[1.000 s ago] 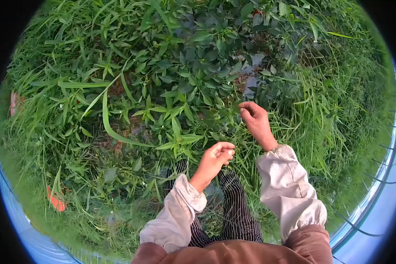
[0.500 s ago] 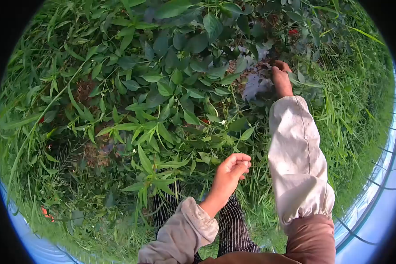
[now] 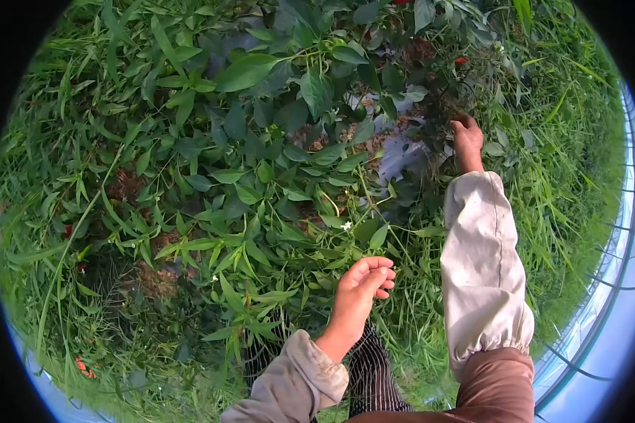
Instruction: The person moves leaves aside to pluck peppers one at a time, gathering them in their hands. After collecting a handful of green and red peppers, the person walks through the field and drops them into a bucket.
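My right hand (image 3: 467, 143) reaches out into the plants at the upper right, its fingers bent in against thin, dark stems and leaves. Whatever is between those fingers is too small or hidden to name. Nearer my body, my left hand (image 3: 360, 285) hovers over the greenery with its fingers curled and the thumb against them. Its palm faces away, and nothing sticks out of it. Leafy pepper-like plants (image 3: 261, 173) spread in front of me, with a small white flower (image 3: 346, 225). A red fruit or spot (image 3: 461, 60) shows beyond my right hand.
Pale plastic sheeting (image 3: 401, 158) shows between the plants, with dry debris on it. Tall grass (image 3: 564, 183) grows thickly along the right side. A curved frame with clear sheeting (image 3: 600, 296) borders the right edge. Another orange-red spot (image 3: 86, 368) lies at the lower left.
My right hand has shifted right and slightly down in the view, away from the pale sheeting. My left hand has dropped slightly, its fingers still curled. The plants appear a little lower in view.
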Action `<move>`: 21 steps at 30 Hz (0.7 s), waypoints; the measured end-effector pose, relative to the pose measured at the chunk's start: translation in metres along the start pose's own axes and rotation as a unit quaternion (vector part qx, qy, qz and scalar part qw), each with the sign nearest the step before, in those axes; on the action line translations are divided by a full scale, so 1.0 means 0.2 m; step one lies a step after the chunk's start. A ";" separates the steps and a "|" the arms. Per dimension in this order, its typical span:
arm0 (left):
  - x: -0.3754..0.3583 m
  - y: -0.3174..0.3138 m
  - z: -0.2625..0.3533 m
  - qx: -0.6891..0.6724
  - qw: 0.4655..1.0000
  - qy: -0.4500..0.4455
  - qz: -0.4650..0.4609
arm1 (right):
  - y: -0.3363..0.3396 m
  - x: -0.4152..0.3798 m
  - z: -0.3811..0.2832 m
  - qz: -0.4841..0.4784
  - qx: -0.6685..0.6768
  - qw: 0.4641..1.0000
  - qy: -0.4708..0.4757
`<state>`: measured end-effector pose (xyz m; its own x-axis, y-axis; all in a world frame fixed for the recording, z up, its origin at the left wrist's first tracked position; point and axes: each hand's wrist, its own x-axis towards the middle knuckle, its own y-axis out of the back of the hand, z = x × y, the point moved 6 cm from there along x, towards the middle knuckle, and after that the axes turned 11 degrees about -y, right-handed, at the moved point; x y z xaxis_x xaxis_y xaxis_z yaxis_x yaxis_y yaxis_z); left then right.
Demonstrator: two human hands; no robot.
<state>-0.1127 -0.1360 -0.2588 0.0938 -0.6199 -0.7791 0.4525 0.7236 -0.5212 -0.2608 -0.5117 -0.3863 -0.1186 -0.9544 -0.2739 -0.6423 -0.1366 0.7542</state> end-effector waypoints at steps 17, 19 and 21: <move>0.01 0.06 0.07 -0.028 0.999 0.025 0.016 | -0.64 0.34 -0.16 -0.179 0.325 0.928 0.047; 0.00 0.06 0.10 -0.030 0.999 0.015 0.013 | -0.56 0.22 -0.29 -0.160 0.390 0.902 -0.095; 0.00 0.05 0.11 -0.028 1.000 0.011 0.009 | -0.52 0.16 -0.30 -0.140 0.448 0.853 -0.230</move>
<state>-0.0890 -0.1343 -0.2566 0.0806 -0.6007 -0.7954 0.4002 0.7503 -0.5262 -0.1527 -0.5446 -0.4382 -0.0181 -0.6850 -0.7283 -0.9905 0.1118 -0.0805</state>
